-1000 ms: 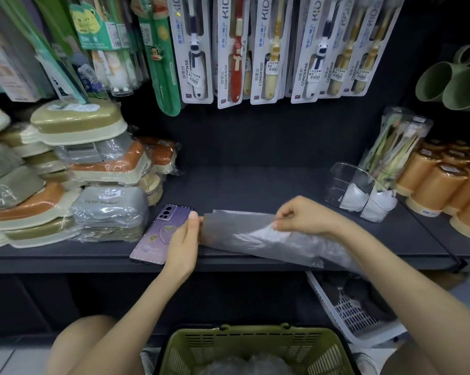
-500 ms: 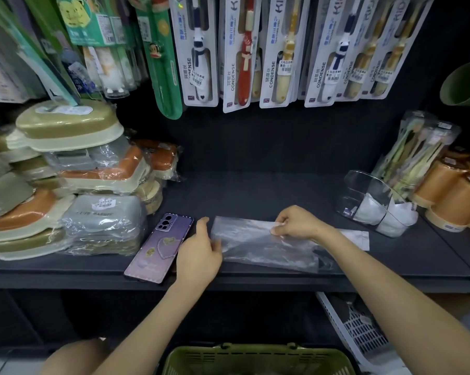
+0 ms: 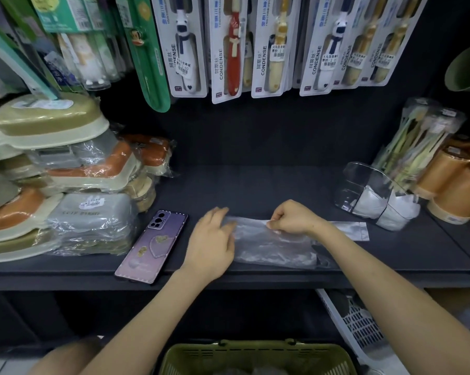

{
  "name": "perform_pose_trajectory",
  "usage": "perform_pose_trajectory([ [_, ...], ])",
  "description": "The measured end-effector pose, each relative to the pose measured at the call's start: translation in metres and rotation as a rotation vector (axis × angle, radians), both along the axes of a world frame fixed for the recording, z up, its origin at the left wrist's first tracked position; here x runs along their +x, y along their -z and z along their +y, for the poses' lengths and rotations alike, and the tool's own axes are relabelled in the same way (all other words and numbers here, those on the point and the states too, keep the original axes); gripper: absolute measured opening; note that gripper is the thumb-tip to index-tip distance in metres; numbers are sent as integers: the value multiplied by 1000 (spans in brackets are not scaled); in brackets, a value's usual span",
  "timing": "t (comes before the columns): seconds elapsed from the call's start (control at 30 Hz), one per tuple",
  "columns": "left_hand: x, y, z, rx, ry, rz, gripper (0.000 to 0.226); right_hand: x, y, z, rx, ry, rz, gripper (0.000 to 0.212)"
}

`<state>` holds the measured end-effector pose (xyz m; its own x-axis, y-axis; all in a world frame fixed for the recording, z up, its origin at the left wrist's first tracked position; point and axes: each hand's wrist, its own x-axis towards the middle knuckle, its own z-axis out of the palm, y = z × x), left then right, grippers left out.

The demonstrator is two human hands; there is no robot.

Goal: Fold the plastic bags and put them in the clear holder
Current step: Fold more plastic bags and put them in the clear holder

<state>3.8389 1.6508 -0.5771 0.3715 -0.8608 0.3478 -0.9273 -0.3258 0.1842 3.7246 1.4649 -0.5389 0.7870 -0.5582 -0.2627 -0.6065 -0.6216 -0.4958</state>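
The left hand (image 3: 212, 242) lies flat with fingers loosely spread, palm down on the left end of the plastic bag (image 3: 271, 246); its fingertips are blurred, so how firmly they press is unclear. At its 3 o'clock, the right hand (image 3: 290, 217) is curled into a loose fist, thumb and fingers pinching the bag's far edge. The bag lies flattened lengthwise on the dark shelf (image 3: 255, 182), near the front edge; the right forearm crosses and hides part of it, and its narrow right end shows again past the wrist. At 2 o'clock from the right hand, well apart, stands the clear holder (image 3: 359, 175) with white folded bags (image 3: 370, 205) inside; how many cannot be told. Just beside the left hand at 9 o'clock lies a purple phone (image 3: 152, 244), face down. Wrapped soap boxes (image 3: 52, 171) are stacked farther left. At 6 o'clock, below the shelf, a green basket (image 3: 255, 357) is cut off by the picture's edge, its contents indistinct.
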Motion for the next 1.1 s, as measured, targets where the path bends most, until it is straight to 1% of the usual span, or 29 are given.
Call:
perform_pose_trajectory([
  [0.07,-1,-1,-4,183,41,63,76,1,-1,0,-4,-1,17,38],
  [0.1,-2,0,-5,251,39,77,88,1,0,1,-8,1,23,38],
  [0.13,-3,3,-5,281,35,73,93,1,0,1,-12,3,24,38],
  [0.4,-5,10,-3,354,-50,116,102,-1,0,-1,31,9,12,37],
  [0.47,-6,11,-3,362,-62,123,101,-1,-4,1,31,27,3,30],
  [0.5,-5,12,-3,365,-71,119,100,-2,-7,4,-27,42,5,28],
  [0.53,-5,13,-3,368,-80,111,100,-3,-9,8,-166,55,6,28],
  [0.6,-6,14,-3,372,-103,86,99,-5,-3,24,-529,48,-56,34],
  [0.63,-6,14,-4,376,-116,73,99,-6,4,36,-665,31,-119,36],
  [0.67,-6,15,-4,380,-128,63,99,-5,14,50,-749,0,-177,38],
  [0.7,-6,15,-4,384,-135,59,99,-5,23,62,-779,-56,-203,41],
  [0.73,-6,16,-4,387,-137,62,100,-5,31,73,-775,-121,-170,48],
  [0.8,-6,15,-4,392,-143,83,100,-6,42,84,-639,-193,-11,76],
  [0.87,-6,15,-4,390,-148,101,100,-14,45,81,-516,-170,93,101],
  [0.9,-6,16,-3,390,-149,108,100,-19,47,75,-501,-143,115,109],
  [0.93,-6,16,-3,390,-147,113,99,-27,50,68,-520,-109,123,108],
  [1.0,-5,16,-3,393,-147,110,96,-51,52,53,-526,-12,136,96],
  [1.1,-5,16,-4,403,-149,100,90,-95,49,25,-494,135,200,85],
])
